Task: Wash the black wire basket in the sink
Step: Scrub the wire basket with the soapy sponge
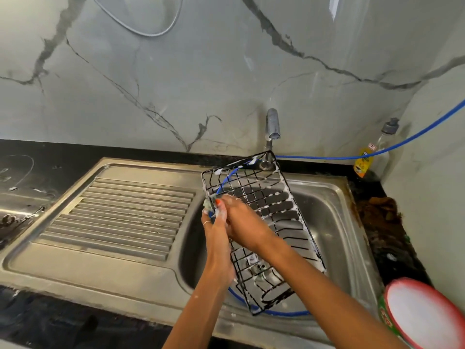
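The stainless-steel sink with ribbed drainboard is set into the black stone tabletop, with a chrome tap at its back edge. The black rectangular wire basket stands tilted over the bowl, its far end leaning up near the tap and its near end low toward the front rim of the bowl.

Handling, as judged: the basket appears light and stiff, an open welded grid with a thicker rim wire. White suds coat most of the wires, so it is likely slippery. The rim wire along a long side offers the soundest hold; the thin inner wires may flex and give less purchase.

Appearance: black coated wire, rectangular, shallow raised sides, a square grid at the far half and longer slots at the near half, foam beaded along the crossings. A blue hose runs from the right wall behind the tap and loops beneath the basket.

The right hand crosses over the basket to its left rim, fingers curled there; it appears to be pressing a small green scrubbing pad against the wire. The left hand is at the same rim lower down, with its grip closed on the basket's edge wire, steadying it.
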{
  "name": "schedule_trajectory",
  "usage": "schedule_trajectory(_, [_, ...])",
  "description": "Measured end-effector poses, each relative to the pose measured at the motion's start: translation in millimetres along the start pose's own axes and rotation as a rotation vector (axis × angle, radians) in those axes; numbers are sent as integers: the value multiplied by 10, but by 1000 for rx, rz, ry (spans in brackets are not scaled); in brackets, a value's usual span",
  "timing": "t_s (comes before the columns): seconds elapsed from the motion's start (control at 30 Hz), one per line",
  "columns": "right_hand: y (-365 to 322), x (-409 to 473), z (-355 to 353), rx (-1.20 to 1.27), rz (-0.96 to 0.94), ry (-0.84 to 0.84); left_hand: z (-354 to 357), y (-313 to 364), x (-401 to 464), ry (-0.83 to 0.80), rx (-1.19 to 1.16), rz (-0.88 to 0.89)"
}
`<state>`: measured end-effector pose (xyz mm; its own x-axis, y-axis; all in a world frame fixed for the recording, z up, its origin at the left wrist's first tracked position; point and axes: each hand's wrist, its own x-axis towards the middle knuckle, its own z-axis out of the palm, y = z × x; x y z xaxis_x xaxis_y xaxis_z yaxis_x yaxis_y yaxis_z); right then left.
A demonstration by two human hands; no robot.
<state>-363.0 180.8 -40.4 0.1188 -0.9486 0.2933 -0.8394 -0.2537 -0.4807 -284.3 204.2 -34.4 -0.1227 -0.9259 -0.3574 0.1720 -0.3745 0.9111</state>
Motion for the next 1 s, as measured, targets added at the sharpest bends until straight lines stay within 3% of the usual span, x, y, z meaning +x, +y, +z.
schedule_trajectory(0.1, [146,-119,-97,-236,-6,53,-39,14,-21,-26,40,13])
schedule_trajectory(0.23, [273,-220,-183,-164,342,211,-13,58,24,-16,47,26])
schedule_trajectory(0.27, [226,-238,-176,-97,355,175,19,61,31,-10,36,22])
schedule_trajectory(0.4, [7,-436,-11,0,64,-49,98,43,84,29,-42,-26])
schedule_trajectory(0.6, [324,-435,-171,-126,447,71,57,66,144,50,-9,-10])
schedule_trajectory(0.8, [-71,-576,-14,18,165,-173,108,138,81,39,-57,-18])
schedule_trajectory(1.0, [167,-585,-196,-214,525,-126,25,196,50,76,-30,43])
